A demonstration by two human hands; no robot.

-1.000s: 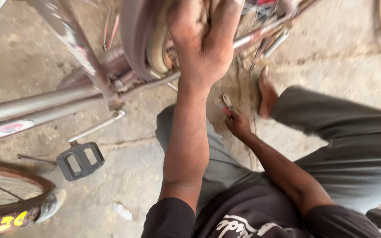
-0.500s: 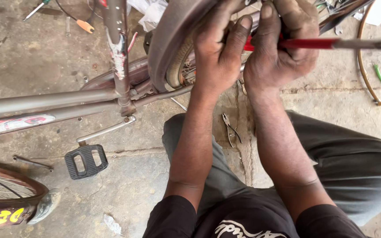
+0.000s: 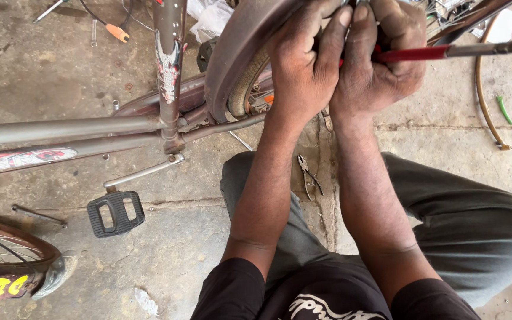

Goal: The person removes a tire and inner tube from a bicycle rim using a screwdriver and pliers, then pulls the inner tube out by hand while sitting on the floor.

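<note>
Both hands have risen together. Left hand (image 3: 303, 65) wraps the stiff mudguard (image 3: 238, 53); right hand (image 3: 380, 65) fingers clamp the red-handled pliers (image 3: 445, 52), rigid, best gripped mid-handle.

Mudguard (image 3: 232, 53): dull brown.
Bicycle frame (image 3: 60, 127): grey-brown — red and white decals on the tubes.
Pliers (image 3: 445, 52): red handles, dark grey jaws.
Pedal (image 3: 115, 213): black.
Trousers (image 3: 475, 219): grey.
Shirt (image 3: 327, 296): black — white print.
Floor (image 3: 42, 65): grey concrete, stained.
Screwdriver (image 3: 117, 32): orange handle.
</note>
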